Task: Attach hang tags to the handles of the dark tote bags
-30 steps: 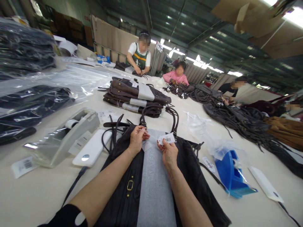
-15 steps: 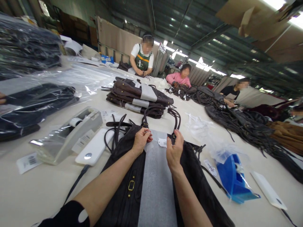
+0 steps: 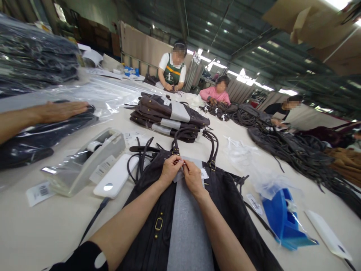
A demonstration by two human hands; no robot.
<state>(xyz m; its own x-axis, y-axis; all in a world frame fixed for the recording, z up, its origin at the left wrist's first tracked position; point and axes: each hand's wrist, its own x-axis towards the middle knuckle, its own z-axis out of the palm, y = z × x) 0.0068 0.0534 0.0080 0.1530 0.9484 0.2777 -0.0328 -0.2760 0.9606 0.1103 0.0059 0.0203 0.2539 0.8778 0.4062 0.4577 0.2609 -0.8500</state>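
Note:
A black handbag (image 3: pixel 225 203) lies flat before me, with a grey paper strip (image 3: pixel 189 229) down its middle and two looped handles (image 3: pixel 216 145) at its top. My left hand (image 3: pixel 170 170) is closed in a pinch at the bag's upper edge, by the base of the left handle. My right hand (image 3: pixel 193 177) is pinched too, its fingertips meeting the left ones over the strip. Whatever small thing is between the fingertips is too little to make out. A white tag (image 3: pixel 204 173) shows just right of my right hand. Gold buckle hardware (image 3: pixel 158 224) sits on the bag's left side.
Behind the bag is a stack of dark brown bags (image 3: pixel 169 116). A grey tape dispenser (image 3: pixel 84 162) and white device (image 3: pixel 114 180) lie left; a blue tape dispenser (image 3: pixel 284 222) lies right. Another person's hand (image 3: pixel 63 111) rests on plastic-wrapped bags (image 3: pixel 67 128). Co-workers sit across the table.
My right hand has moved left from beside the right handle to meet my left hand. At the left, another person's hand has come onto the wrapped bags. The view has shifted slightly.

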